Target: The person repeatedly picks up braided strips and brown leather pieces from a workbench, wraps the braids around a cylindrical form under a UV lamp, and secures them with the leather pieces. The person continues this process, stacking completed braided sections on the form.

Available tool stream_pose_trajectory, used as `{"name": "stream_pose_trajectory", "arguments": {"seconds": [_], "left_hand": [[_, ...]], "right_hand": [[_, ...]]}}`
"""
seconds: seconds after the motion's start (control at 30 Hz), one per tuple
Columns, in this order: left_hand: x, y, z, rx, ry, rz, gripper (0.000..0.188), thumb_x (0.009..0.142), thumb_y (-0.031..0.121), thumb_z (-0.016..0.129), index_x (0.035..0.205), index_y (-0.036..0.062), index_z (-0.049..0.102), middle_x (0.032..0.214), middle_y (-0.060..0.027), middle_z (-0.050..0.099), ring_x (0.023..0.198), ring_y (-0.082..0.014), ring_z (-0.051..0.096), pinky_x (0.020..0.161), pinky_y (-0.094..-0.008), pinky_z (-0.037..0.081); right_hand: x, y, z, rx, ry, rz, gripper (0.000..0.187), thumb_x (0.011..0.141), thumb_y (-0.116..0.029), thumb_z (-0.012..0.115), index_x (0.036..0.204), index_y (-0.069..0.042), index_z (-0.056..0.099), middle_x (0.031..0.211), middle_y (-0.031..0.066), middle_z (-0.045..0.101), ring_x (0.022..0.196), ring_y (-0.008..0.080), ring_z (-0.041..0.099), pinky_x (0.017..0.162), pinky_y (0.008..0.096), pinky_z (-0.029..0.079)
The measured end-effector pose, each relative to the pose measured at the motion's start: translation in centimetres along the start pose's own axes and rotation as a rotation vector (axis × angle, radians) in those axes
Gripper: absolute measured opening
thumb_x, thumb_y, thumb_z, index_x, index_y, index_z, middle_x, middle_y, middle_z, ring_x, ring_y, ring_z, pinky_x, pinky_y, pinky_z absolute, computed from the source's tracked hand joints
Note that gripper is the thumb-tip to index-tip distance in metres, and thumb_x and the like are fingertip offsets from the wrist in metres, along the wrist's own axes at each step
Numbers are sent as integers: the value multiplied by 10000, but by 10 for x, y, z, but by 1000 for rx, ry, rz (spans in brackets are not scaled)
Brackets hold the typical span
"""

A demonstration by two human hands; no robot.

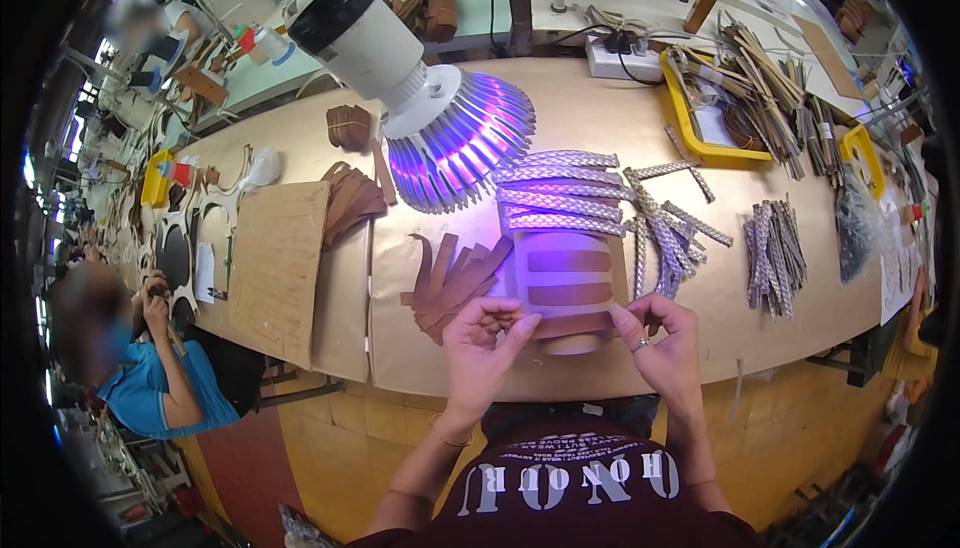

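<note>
Both hands pinch a short brown leather strip (572, 325) by its ends. My left hand (482, 343) has its left end between thumb and curled fingers, and my right hand (662, 336) grips the right end. The strip lies level across the near part of a pale board (566, 242). Two more brown strips (568, 294) lie parallel on that board beyond it. At the board's far end, several braided silvery cords (560, 193) rest side by side under purple light. A pile of loose brown strips (450, 283) sits just left of the board.
A large finned lamp (455, 133) hangs low over the table. Loose braided cords (668, 233) and a cord bundle (775, 258) lie to the right. Yellow trays (715, 153) stand behind. A cardboard sheet (278, 273) lies left; a blue-shirted person (165, 388) works beyond it.
</note>
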State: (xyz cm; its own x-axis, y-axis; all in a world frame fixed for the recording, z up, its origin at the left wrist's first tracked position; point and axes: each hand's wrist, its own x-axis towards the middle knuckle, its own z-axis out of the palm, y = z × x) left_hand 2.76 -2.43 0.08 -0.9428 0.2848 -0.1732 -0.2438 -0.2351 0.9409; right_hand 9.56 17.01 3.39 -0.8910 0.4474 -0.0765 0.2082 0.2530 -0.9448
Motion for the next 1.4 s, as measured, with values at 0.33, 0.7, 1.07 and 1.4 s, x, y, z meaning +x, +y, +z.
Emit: {"name": "stream_pose_trajectory", "arguments": {"seconds": [0.33, 0.7, 1.07, 1.4], "left_hand": [[3, -44, 2, 166, 145, 140, 197, 852, 32, 729, 1019, -20, 639, 888, -23, 599, 766, -70, 540, 706, -213, 454], [47, -28, -46, 1177, 159, 443, 249, 840, 157, 725, 1040, 16, 678, 1002, -128, 610, 898, -288, 605, 769, -371, 479], [85, -38, -49, 798, 66, 301, 188, 902, 172, 666, 996, 11, 647, 916, -97, 643, 825, -224, 621, 757, -362, 479], [71, 4, -80, -159, 249, 435, 108, 1026, 134, 481, 1052, 33, 511, 779, -35, 571, 781, -106, 576, 782, -265, 458]], "right_hand": [[-5, 63, 20, 163, 10, 119, 263, 939, -233, 655, 1052, -25, 539, 784, -25, 524, 683, 49, 466, 591, 221, 378], [8, 42, 8, 164, 117, -19, 105, 958, -113, 607, 993, -19, 576, 783, -28, 545, 695, 41, 483, 634, 198, 398], [9, 7, 8, -134, 87, -243, 124, 868, -83, 709, 881, 17, 638, 743, 66, 592, 599, 130, 523, 565, 268, 431], [15, -6, 2, -204, 49, -265, 128, 850, -83, 717, 893, 11, 642, 795, 85, 610, 639, 157, 538, 602, 282, 445]]}}
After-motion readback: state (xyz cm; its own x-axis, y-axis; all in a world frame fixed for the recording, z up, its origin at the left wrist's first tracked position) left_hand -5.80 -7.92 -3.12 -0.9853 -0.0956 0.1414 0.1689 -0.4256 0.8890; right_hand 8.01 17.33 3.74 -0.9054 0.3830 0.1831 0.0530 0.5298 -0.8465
